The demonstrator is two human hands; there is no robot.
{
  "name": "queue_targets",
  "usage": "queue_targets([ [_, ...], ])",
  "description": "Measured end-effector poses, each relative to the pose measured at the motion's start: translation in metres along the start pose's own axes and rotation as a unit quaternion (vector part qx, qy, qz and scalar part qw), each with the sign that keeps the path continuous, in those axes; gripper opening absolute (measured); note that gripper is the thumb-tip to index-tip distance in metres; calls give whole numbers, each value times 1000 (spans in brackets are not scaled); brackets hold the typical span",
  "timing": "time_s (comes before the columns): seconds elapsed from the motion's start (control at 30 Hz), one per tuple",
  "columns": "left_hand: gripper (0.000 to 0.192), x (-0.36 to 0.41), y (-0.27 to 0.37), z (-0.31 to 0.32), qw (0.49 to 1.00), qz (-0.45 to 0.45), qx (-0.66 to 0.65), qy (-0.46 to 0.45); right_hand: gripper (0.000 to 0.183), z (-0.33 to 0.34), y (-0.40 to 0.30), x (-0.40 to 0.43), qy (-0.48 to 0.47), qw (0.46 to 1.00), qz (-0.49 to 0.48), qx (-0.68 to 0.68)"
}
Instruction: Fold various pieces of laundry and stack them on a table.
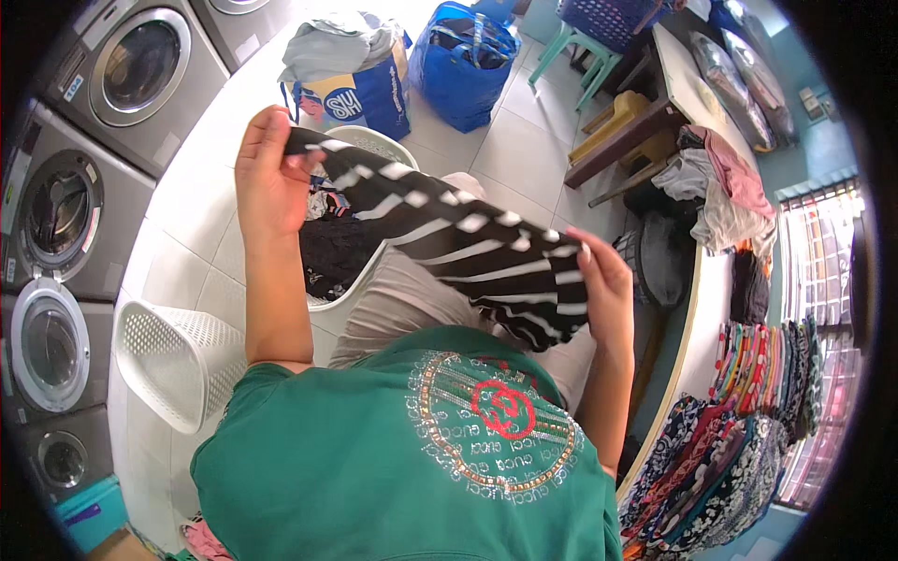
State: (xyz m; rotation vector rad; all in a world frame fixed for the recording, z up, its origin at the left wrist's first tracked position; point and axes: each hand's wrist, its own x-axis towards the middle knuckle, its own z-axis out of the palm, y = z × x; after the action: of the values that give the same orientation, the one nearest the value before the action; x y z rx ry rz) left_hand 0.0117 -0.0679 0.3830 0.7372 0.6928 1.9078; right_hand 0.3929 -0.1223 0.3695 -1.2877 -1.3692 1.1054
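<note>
A black garment with white stripes and patches [449,224] is stretched slantwise between my two hands, above my lap. My left hand [270,168] pinches its upper left corner, held higher in the picture. On the other side my right hand [605,280] grips the right end of its top edge. The lower part of the cloth hangs bunched near my right knee. Below the cloth stands a white plastic laundry basket [375,144], partly hidden by it, with dark clothes [333,252] inside.
Front-loading washing machines [140,66] line the left side. A white perforated basket [179,361] lies tipped on the floor. Ahead stand a blue bag [459,70] and a bag topped with grey cloth [344,45]. To the right, folded clothes [765,365] are stacked on a counter [691,350].
</note>
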Motion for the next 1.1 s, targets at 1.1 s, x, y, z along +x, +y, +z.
queue_targets([
  [1.1, 21, 74, -67, -64, 974, -218, -10, -61, 10, -112, 43, 60, 174, 985, -17, -6],
])
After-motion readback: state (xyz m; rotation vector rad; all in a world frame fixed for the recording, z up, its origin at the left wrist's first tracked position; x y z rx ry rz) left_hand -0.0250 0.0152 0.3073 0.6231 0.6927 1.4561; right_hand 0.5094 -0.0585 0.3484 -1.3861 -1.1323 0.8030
